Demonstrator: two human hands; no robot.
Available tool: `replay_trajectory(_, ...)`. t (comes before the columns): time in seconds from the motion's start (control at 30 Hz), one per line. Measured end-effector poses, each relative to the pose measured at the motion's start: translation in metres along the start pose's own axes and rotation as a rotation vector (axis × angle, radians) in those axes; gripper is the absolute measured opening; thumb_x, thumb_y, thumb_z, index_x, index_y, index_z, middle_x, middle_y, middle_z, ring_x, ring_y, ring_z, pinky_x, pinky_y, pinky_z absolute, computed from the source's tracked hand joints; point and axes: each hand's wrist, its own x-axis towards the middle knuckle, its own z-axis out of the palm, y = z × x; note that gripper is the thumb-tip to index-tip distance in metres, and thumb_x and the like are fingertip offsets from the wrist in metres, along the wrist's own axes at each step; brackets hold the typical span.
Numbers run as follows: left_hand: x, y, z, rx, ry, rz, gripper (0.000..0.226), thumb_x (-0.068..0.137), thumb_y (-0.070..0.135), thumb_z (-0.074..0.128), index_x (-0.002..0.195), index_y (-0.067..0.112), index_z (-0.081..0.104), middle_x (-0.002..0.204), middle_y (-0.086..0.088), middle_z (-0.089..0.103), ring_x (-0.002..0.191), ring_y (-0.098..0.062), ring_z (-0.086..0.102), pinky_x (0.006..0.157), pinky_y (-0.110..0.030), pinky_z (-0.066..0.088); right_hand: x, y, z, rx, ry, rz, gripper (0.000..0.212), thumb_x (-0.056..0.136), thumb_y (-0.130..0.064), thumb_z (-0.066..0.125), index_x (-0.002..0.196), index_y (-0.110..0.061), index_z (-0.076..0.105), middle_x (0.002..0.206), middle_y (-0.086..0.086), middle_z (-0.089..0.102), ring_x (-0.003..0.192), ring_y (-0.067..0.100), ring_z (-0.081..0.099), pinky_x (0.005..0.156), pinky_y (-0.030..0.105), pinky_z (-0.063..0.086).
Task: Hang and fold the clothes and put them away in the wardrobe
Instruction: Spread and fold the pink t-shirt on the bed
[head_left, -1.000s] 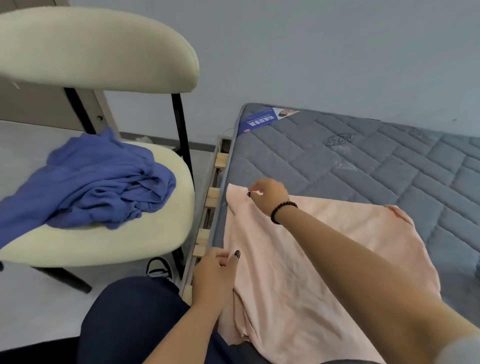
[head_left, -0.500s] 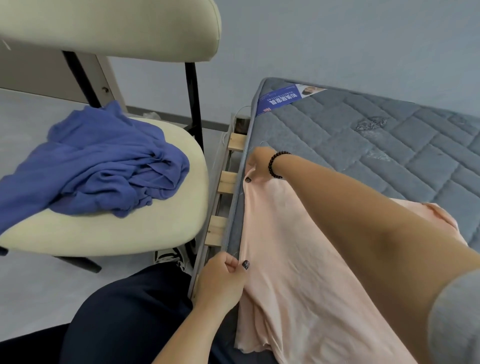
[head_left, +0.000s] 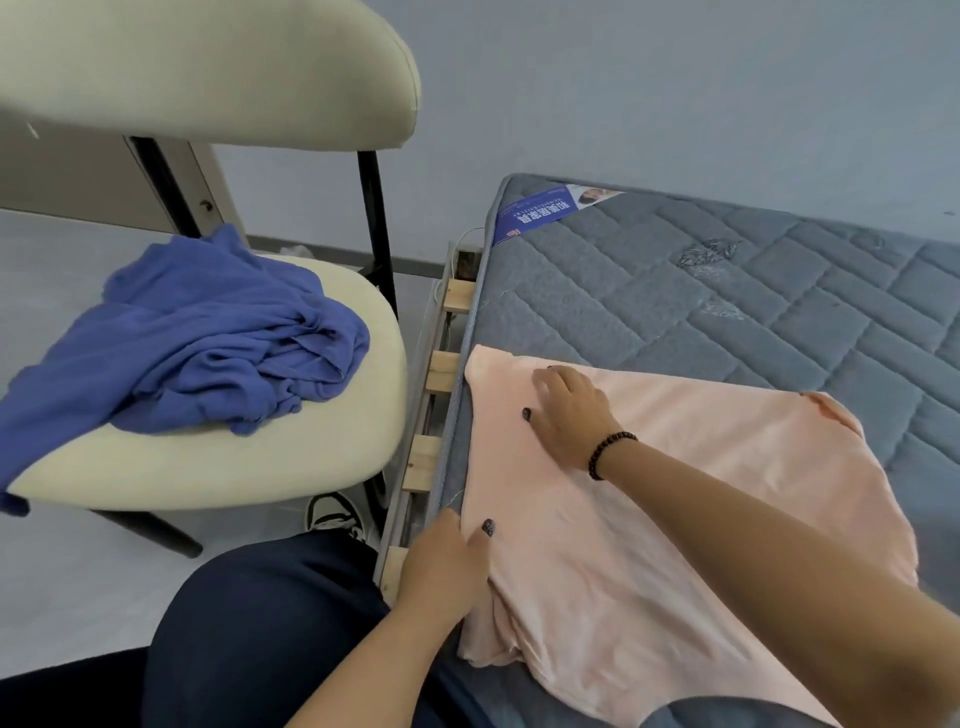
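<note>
A pale pink garment lies spread on the grey quilted mattress, along its left edge. My right hand, with a dark bead bracelet at the wrist, rests flat on the garment near its far left corner, fingers spread. My left hand pinches the garment's near left edge at the mattress side, thumb on top. A crumpled blue garment lies on the cream chair seat to the left.
The chair's cream backrest rises at upper left on black posts. Wooden bed slats show in the gap between chair and mattress. My dark trouser leg and a shoe sit below the chair. A grey wall stands behind.
My right hand has let go of the far corner it was pulling and now lies flat on the pink garment, which is laid out smoother. My left hand keeps its hold on the near edge.
</note>
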Motion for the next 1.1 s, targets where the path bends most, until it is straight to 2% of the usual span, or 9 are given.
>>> replay_trajectory(0.2,-0.005,0.004,-0.009,-0.059,0.251,0.002,0.016,0.102,0.023,0.038,0.099,0.008,0.043,0.095,-0.01,0.055,0.077,-0.019,0.05,0.055,-0.029,0.031,-0.094,0.076,0.0,-0.069,0.001,0.226,0.055,0.097,-0.044,0.035,0.145,-0.019,0.023,0.156,0.006,0.015,0.145,0.025,0.008,0.117,0.042,0.012)
replay_trajectory(0.37,-0.02,0.001,-0.005,0.039,0.29,0.013,0.019,0.098,0.025,0.048,0.104,0.008,0.041,0.105,-0.013,0.057,0.075,-0.019,0.053,0.058,-0.032,0.039,-0.159,0.124,-0.006,-0.126,0.013,0.341,0.064,0.096,-0.053,0.022,0.151,-0.021,0.011,0.16,0.004,0.002,0.147,0.023,-0.001,0.12,0.042,0.002)
replay_trajectory(0.47,-0.029,0.006,0.007,0.433,0.432,0.121,0.041,0.092,0.024,0.056,0.127,0.01,0.039,0.129,-0.011,0.043,0.108,-0.031,0.051,0.08,-0.041,0.045,-0.195,0.145,-0.005,-0.129,0.039,0.459,0.075,0.089,-0.061,0.007,0.151,-0.019,0.009,0.16,0.007,0.002,0.147,0.025,0.0,0.12,0.042,-0.001)
replay_trajectory(0.53,-0.032,0.014,0.026,0.652,0.472,0.409,0.053,0.08,0.019,0.069,0.126,0.008,0.046,0.132,-0.016,0.045,0.114,-0.035,0.048,0.084,-0.048,0.047,-0.219,0.151,-0.003,-0.123,0.07,0.511,0.086,0.081,-0.062,-0.004,0.15,-0.016,0.018,0.159,0.01,0.009,0.146,0.027,0.006,0.119,0.04,-0.002)
replay_trajectory(0.63,-0.039,0.026,0.07,0.74,0.338,0.938,0.064,0.059,0.017,0.083,0.115,0.011,0.052,0.124,-0.015,0.051,0.107,-0.031,0.051,0.076,-0.045,0.052,-0.251,0.16,0.004,-0.041,0.219,0.575,0.075,0.085,-0.053,0.014,0.139,-0.009,0.043,0.15,0.015,0.032,0.14,0.035,0.024,0.116,0.048,0.015)
replay_trajectory(0.73,-0.054,0.036,0.115,0.797,0.063,1.233,0.057,0.063,0.031,0.074,0.115,0.018,0.055,0.126,-0.009,0.052,0.106,-0.026,0.057,0.076,-0.035,0.054,-0.279,0.169,0.009,0.157,0.531,0.675,0.052,0.088,-0.039,0.039,0.121,-0.004,0.056,0.129,0.02,0.051,0.121,0.039,0.045,0.103,0.042,0.032)
replay_trajectory(0.83,-0.063,0.042,0.151,0.901,-0.022,1.298,0.05,0.069,0.042,0.06,0.114,0.021,0.058,0.121,-0.004,0.057,0.099,-0.022,0.056,0.072,-0.032,0.053,-0.292,0.176,0.0,0.518,0.726,0.832,0.033,0.09,-0.018,0.057,0.119,-0.002,0.056,0.111,0.017,0.057,0.104,0.032,0.05,0.089,0.03,0.038)
replay_trajectory(0.97,-0.064,0.049,0.173,0.962,0.022,1.26,0.045,0.074,0.038,0.047,0.112,0.02,0.063,0.111,-0.001,0.062,0.089,-0.025,0.056,0.065,-0.036,0.051,-0.291,0.199,-0.012,0.708,0.677,1.001,0.057,0.085,-0.026,0.066,0.134,-0.008,0.044,0.103,0.005,0.057,0.098,0.021,0.055,0.091,0.035,0.046)
replay_trajectory(1.1,-0.061,0.051,0.177,0.955,0.03,1.303,0.046,0.073,0.035,0.049,0.113,0.017,0.06,0.106,-0.003,0.061,0.084,-0.026,0.055,0.06,-0.037,0.05,-0.292,0.212,-0.019,0.736,0.618,1.073,0.058,0.086,-0.037,0.065,0.132,-0.009,0.044,0.123,0.007,0.043,0.099,0.017,0.049,0.088,0.028,0.041)
